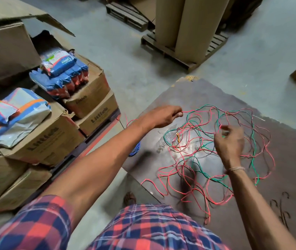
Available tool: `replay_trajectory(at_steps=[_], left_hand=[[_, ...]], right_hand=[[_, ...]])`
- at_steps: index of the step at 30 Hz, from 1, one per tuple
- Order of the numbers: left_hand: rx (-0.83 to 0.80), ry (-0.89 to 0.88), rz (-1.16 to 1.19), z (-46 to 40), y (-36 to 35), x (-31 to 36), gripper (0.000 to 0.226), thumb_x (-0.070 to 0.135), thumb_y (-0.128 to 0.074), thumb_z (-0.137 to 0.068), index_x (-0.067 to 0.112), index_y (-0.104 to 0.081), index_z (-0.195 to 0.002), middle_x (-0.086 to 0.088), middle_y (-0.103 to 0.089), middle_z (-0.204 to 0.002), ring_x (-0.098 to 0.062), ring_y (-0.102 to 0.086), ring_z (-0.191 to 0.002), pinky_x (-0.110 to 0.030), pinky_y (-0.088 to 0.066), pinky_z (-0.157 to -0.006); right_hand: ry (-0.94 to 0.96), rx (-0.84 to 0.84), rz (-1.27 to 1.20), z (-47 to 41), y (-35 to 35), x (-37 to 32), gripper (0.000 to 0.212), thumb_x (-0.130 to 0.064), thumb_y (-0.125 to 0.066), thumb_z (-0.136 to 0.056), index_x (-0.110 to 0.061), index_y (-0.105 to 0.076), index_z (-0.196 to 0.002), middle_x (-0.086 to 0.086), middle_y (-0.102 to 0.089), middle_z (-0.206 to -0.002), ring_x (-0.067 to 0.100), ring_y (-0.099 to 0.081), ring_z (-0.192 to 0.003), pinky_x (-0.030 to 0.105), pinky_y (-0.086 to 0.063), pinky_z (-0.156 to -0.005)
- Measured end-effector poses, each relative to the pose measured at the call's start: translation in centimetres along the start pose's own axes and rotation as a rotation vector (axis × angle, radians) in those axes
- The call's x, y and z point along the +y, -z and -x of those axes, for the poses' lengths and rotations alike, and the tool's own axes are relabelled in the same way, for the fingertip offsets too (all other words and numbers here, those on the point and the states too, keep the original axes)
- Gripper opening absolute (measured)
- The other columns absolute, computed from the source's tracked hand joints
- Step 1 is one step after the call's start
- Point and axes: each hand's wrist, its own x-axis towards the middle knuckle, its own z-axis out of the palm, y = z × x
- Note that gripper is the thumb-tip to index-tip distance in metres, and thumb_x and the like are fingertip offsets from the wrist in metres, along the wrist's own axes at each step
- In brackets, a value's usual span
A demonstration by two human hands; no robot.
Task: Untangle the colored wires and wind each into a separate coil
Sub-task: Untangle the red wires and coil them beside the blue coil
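Both grips hold wire: left hand [163,116] pinches red wire [194,111], right hand [229,139] pinches the tangle [214,152]; untangling has just begun, so pull red free next.

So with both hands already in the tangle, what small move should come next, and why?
Probably draw the left hand further left, since it pinches a red wire whose free end trails behind it. The red, green wire and dark strands are still knotted loosely on the board, while the right hand pinches strands mid-tangle, steadying it.
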Motion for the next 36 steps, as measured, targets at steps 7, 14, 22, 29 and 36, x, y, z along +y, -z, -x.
replay_trajectory(at_steps=[7,14,22,29,36], left_hand=[[-0.081,0.000,-0.022,1.1,-3.6,3.4,0.028,0.024,-0.037,-0.108,0.006,-0.055,-0.119,-0.024,-0.065,-0.110,-0.038,-0.061,-0.100,-0.038,-0.043,-0.079],[-0.230,-0.081,-0.024,3.9,-9.5,5.0,0.013,0.001,-0.048,-0.093,0.002,-0.058,-0.101,-0.022,-0.065,-0.097,-0.036,-0.059,-0.088,-0.036,-0.035,-0.068],[-0.296,-0.173,-0.076,6.6,-13.9,5.5,0.035,0.005,-0.053,-0.078,0.002,-0.064,-0.112,-0.022,-0.067,-0.094,-0.039,-0.063,-0.085,-0.047,-0.051,-0.071],[0.019,-0.275,0.045,9.4,-14.5,1.0,0.061,0.051,-0.034,-0.103,0.000,-0.068,-0.104,-0.021,-0.068,-0.093,-0.037,-0.065,-0.085,-0.041,-0.045,-0.080],[0.024,-0.041,-0.003,10.3,-10.9,-5.0,0.075,0.070,-0.054,-0.078,0.003,-0.070,-0.109,-0.016,-0.069,-0.104,-0.035,-0.063,-0.103,-0.040,-0.047,-0.093]], right_hand=[[0.277,0.182,0.189,0.7,0.3,-3.3,0.080,-0.006,-0.056,-0.079,-0.002,-0.028,-0.154,0.018,-0.027,-0.162,0.040,-0.026,-0.147,0.027,0.004,-0.121],[0.362,0.084,0.169,2.0,0.7,-1.5,0.067,-0.013,-0.048,-0.076,-0.004,-0.049,-0.143,0.017,-0.046,-0.148,0.038,-0.043,-0.132,0.050,-0.033,-0.109],[0.009,-0.782,-0.200,0.6,-3.0,-2.7,0.022,0.000,-0.058,-0.091,0.002,-0.076,-0.104,0.013,-0.076,-0.104,0.018,-0.065,-0.092,0.023,-0.048,-0.079],[-0.397,-0.803,-0.435,0.4,-7.4,-2.2,0.009,0.002,-0.057,-0.090,-0.003,-0.064,-0.092,0.013,-0.062,-0.078,0.020,-0.055,-0.063,0.024,-0.044,-0.054],[-0.465,-0.747,-0.514,2.9,-9.0,-0.3,0.014,0.006,-0.057,-0.091,-0.002,-0.064,-0.081,0.016,-0.060,-0.073,0.021,-0.054,-0.056,0.020,-0.050,-0.048]])
